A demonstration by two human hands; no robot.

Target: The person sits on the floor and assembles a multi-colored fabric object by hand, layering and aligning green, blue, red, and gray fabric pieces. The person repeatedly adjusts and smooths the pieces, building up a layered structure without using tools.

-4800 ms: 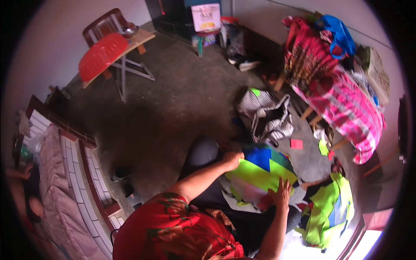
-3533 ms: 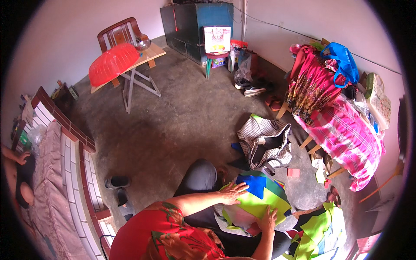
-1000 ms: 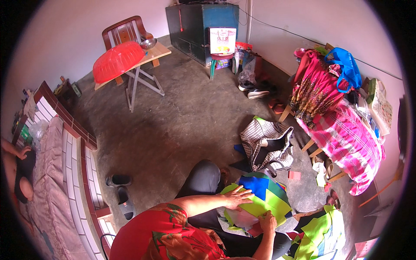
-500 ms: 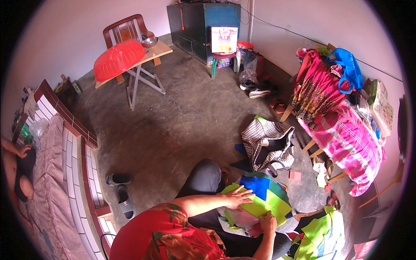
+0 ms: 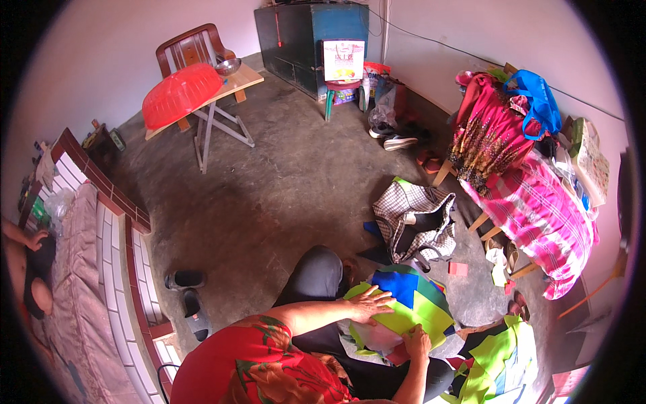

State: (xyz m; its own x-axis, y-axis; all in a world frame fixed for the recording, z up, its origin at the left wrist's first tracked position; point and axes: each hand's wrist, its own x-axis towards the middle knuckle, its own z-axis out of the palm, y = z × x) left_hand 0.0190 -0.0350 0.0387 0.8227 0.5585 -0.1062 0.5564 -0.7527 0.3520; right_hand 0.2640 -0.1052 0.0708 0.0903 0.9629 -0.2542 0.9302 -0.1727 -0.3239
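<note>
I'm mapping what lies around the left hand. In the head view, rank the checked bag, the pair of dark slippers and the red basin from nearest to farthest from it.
From the left hand:
1. Checked bag, on the floor just beyond it.
2. Dark slippers, on the floor to its left.
3. Red basin, upturned on the far folding table.

Green-blue patchwork cloth (image 5: 412, 306), flat on lap

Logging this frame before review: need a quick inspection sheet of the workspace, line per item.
Surface: bare grey concrete floor; the person sits on it.
Job's things: patchwork cloth, lime green and blue, on the lap.
Clutter: checked bag, slippers, green fabric pile.
Grippers: left hand flat on the cloth; right hand at its near edge.
Cables: wire along the wall.
Surroundings: folding table with red basin, dark cabinet.
</note>
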